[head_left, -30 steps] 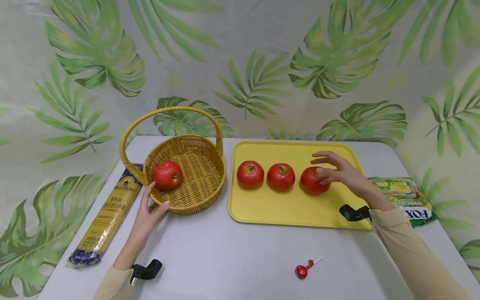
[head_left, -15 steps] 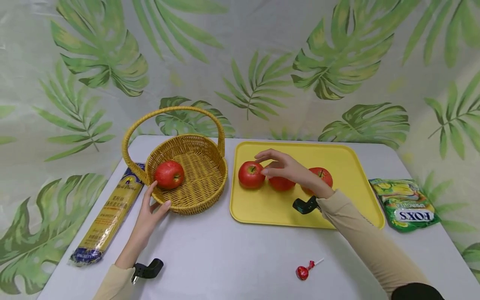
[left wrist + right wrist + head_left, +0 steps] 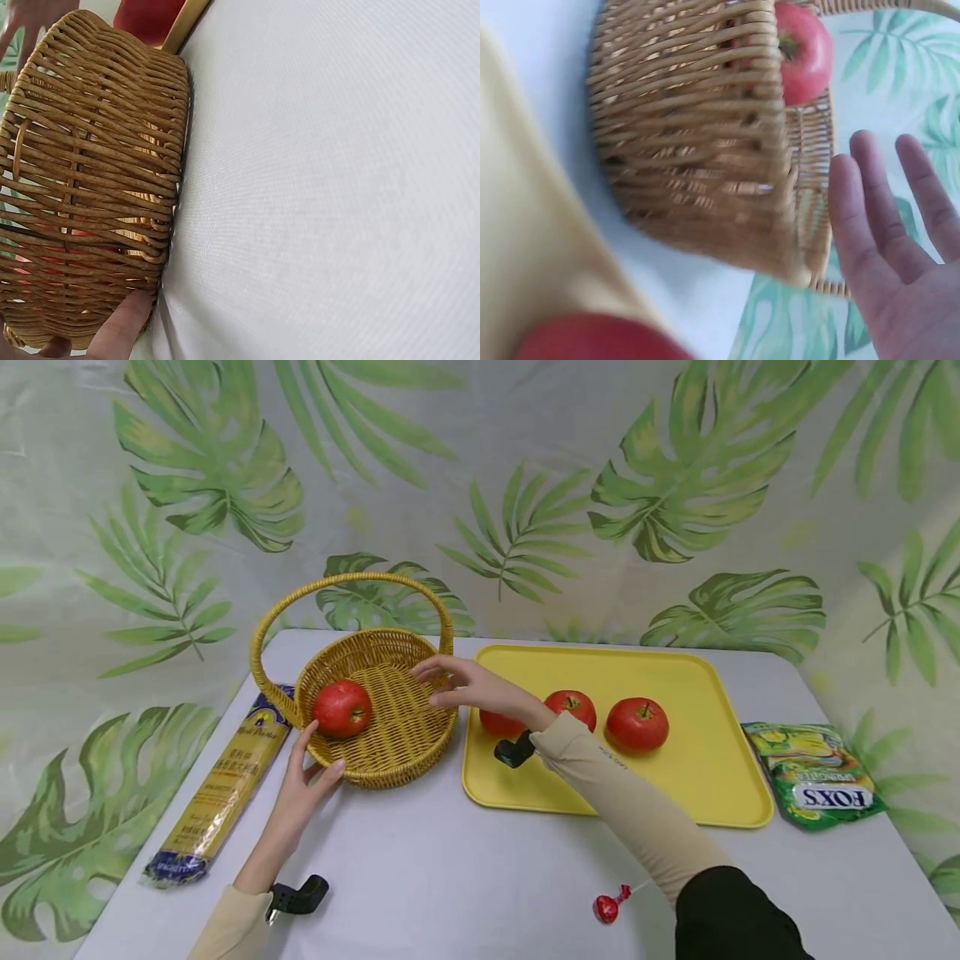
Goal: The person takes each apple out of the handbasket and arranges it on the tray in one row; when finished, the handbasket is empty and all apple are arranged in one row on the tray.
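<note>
A yellow wicker basket (image 3: pixel 408 718) with a tall hoop handle stands at the left, one red apple (image 3: pixel 342 708) lying in it. My left hand (image 3: pixel 300 793) holds the basket at its near left rim. In the left wrist view, the thumb (image 3: pixel 124 322) touches the woven outer wall low down. My right hand (image 3: pixel 480 687) is above the basket's right rim, fingers spread and holding nothing. The right wrist view shows these fingers (image 3: pixel 877 202) beside the rim. Several apples sit on a yellow tray (image 3: pixel 705 777); one (image 3: pixel 498 723) is partly hidden by the right hand and wrist.
Two apples, a middle one (image 3: pixel 572 706) and a right one (image 3: pixel 637 725), sit in the tray. A spaghetti packet (image 3: pixel 225 785) lies left of the basket. A green Fox's bag (image 3: pixel 813 772) lies right of the tray. A red lollipop (image 3: pixel 606 908) is near the front.
My right hand has moved left from the rightmost apple, across the tray, to the basket's right rim, with nothing in it. The left hand has stayed at the basket.
</note>
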`<state>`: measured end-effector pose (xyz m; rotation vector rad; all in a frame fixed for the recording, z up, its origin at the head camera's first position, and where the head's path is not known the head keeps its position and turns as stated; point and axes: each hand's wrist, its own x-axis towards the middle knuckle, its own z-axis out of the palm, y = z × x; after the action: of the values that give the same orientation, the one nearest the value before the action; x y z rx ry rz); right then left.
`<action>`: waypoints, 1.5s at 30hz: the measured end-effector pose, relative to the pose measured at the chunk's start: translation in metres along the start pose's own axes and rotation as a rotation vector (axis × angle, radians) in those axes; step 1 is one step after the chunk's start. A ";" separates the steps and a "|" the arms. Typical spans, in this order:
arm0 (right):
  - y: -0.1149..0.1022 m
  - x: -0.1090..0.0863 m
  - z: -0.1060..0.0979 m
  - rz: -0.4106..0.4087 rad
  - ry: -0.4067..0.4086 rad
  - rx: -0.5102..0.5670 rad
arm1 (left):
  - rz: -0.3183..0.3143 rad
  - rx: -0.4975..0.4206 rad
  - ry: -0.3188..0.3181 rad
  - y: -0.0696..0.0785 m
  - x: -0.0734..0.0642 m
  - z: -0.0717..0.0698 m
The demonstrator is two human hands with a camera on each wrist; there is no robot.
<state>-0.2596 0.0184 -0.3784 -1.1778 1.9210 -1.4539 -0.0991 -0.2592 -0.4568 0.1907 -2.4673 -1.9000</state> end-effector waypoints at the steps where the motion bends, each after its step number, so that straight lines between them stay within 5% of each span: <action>1: 0.000 0.006 0.003 0.012 -0.007 0.005 | 0.000 -0.001 0.000 0.000 0.000 0.000; 21: 0.003 0.100 0.050 0.132 -0.192 -0.051 | -0.006 -0.010 -0.017 -0.001 0.002 0.000; 38: 0.007 0.119 0.071 0.244 -0.294 -0.319 | 0.012 -0.028 -0.018 0.001 0.000 0.000; 45: 0.008 0.115 0.075 0.266 -0.234 -0.219 | 0.015 -0.010 -0.006 -0.002 0.000 0.000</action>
<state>-0.2655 -0.1174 -0.3957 -1.0798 2.0164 -0.9454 -0.0993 -0.2597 -0.4587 0.1655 -2.4556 -1.9093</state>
